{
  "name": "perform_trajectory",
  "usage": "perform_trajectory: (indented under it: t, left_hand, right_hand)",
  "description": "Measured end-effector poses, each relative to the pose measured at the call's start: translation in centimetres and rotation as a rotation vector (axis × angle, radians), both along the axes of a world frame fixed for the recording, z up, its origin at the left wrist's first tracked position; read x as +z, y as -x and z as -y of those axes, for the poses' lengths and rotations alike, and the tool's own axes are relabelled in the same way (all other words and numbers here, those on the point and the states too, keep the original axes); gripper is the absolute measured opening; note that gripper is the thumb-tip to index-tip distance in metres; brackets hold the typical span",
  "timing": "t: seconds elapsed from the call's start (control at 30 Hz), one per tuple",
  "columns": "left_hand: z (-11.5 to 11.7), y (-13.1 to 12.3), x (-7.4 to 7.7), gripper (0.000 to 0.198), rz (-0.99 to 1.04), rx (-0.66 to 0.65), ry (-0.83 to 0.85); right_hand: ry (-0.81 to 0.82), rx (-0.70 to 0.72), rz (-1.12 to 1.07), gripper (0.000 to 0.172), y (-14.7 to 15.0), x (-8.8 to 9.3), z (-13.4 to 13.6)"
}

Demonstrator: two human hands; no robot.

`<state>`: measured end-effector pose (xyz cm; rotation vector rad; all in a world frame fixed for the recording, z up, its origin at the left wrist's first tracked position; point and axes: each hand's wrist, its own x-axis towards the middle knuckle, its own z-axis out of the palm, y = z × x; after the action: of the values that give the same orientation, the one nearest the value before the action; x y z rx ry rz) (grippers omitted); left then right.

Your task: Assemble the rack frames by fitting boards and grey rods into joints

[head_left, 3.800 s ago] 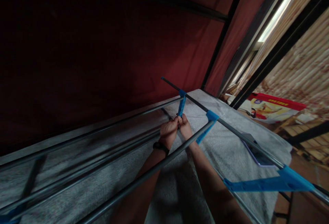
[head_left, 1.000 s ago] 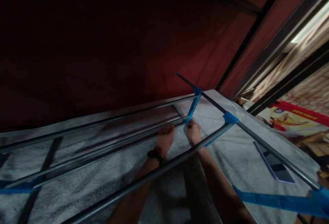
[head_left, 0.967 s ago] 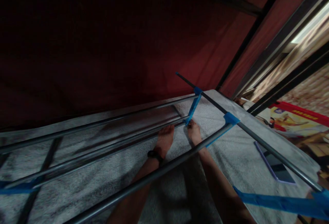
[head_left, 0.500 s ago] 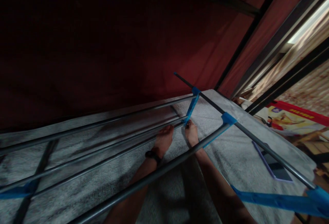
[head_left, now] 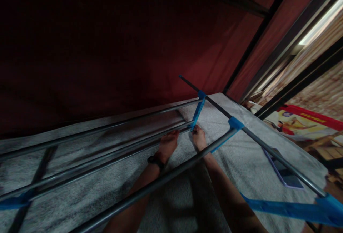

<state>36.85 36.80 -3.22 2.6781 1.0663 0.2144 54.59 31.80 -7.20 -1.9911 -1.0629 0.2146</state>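
Left hand [head_left: 168,143]: fingers against the lower poles [head_left: 115,151]; I cannot tell whether they close around one.
Right hand [head_left: 199,138]: fingertips bunched at the foot of the blue bracket [head_left: 198,112]; what they pinch is hidden.
Bracket foot: the hands, together here earlier, now stand apart; a pole end meets it, apparently seating.
Near pole [head_left: 160,180]: crosses above both forearms, limiting lift.
Cloth [head_left: 235,165]: open between right hand and phone [head_left: 285,174].

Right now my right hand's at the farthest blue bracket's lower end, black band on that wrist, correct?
No: in the head view, the black band is on the wrist of your left hand. Your right hand is at the lower end of that blue bracket.
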Motion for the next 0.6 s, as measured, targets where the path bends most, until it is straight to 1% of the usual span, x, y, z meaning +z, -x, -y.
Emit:
perform_trajectory:
  t: [0.13, 0.27, 0.4, 0.5, 0.6]
  left_hand:
    - [-0.3, 0.0, 0.3, 0.051, -0.024, 0.024, -0.002]
    - [-0.6, 0.0, 0.5, 0.054, -0.022, 0.017, 0.013]
    - [-0.4, -0.2, 0.0, 0.053, 0.009, 0.011, -0.021]
    - [-0.1, -0.3, -0.5, 0.057, 0.014, 0.020, -0.030]
    - [-0.1, -0.2, -0.4, 0.058, 0.016, 0.016, -0.018]
  right_hand:
    - [-0.014, 0.008, 0.013, 0.026, -0.1, -0.3, 0.0]
    - [-0.019, 0.015, 0.018, 0.025, -0.2, -0.4, 0.1]
    - [-0.034, 0.019, 0.019, 0.024, -0.1, -0.2, 0.2]
    - [-0.034, 0.034, 0.000, 0.022, -0.1, -0.1, 0.2]
    - [-0.027, 0.029, -0.007, 0.023, -0.1, 0.0, 0.2]
